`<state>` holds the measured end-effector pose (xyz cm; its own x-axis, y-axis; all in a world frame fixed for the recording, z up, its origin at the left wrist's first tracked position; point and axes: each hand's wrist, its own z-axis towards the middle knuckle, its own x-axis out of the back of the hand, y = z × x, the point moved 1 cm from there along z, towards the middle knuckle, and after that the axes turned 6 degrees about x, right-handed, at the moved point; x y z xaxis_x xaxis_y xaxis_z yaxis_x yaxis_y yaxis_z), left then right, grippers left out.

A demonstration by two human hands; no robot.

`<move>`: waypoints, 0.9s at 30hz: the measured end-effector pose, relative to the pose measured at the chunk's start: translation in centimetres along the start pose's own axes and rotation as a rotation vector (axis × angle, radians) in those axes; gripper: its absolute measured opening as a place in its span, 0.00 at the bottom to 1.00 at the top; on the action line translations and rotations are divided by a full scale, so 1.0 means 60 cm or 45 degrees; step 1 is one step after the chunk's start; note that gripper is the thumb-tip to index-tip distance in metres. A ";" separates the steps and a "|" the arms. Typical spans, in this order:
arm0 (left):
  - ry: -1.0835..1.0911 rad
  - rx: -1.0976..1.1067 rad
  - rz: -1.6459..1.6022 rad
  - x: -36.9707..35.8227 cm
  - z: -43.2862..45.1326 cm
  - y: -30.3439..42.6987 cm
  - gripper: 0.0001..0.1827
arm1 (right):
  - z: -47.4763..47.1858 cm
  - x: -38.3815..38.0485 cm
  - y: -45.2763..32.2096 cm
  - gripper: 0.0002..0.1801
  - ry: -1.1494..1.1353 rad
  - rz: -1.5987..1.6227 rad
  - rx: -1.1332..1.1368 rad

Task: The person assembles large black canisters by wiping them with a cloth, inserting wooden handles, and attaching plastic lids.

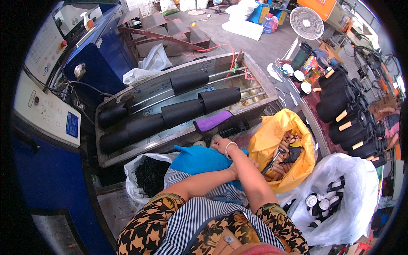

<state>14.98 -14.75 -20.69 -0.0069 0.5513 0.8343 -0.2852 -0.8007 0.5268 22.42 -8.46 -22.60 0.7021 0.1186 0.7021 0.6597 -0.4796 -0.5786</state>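
My forearms cross over my lap, on a blue cloth [200, 159] and a striped apron. My right hand [223, 146], with a bracelet at the wrist, rests on the blue cloth, fingers loosely bent, holding nothing visible. My left hand [254, 163] lies mostly hidden under the right forearm, beside a yellow bag [299, 127] of tan cylindrical pieces [279, 169]. A metal tool with a dark handle [272, 161] lies on those pieces. Ahead, black cylindrical sleeves [181, 110] lie along metal rods in a long trough [271, 92]. A purple cloth [213, 121] hangs on its near rim.
On the right, a clear plastic bag [353, 178] holds black-and-white round parts; a table [318, 140] bears black cylinders with tan pegs. At left are a white bag [130, 172] of black strips and a blue machine cabinet [51, 169]. A fan [306, 23] stands behind the table.
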 end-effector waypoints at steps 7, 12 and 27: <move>0.026 -0.010 0.026 -0.011 -0.001 -0.005 0.14 | -0.001 0.005 -0.004 0.24 -0.003 -0.026 0.036; -0.001 0.001 0.006 -0.009 0.000 -0.004 0.14 | -0.005 0.009 -0.007 0.24 -0.003 -0.012 0.026; 0.048 0.003 -0.020 -0.012 0.001 -0.004 0.12 | -0.006 0.010 -0.007 0.24 0.004 -0.002 0.024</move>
<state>15.10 -14.98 -21.40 -0.0384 0.5721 0.8193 -0.2835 -0.7924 0.5401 22.44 -8.51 -21.80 0.7004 0.1167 0.7042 0.6657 -0.4628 -0.5854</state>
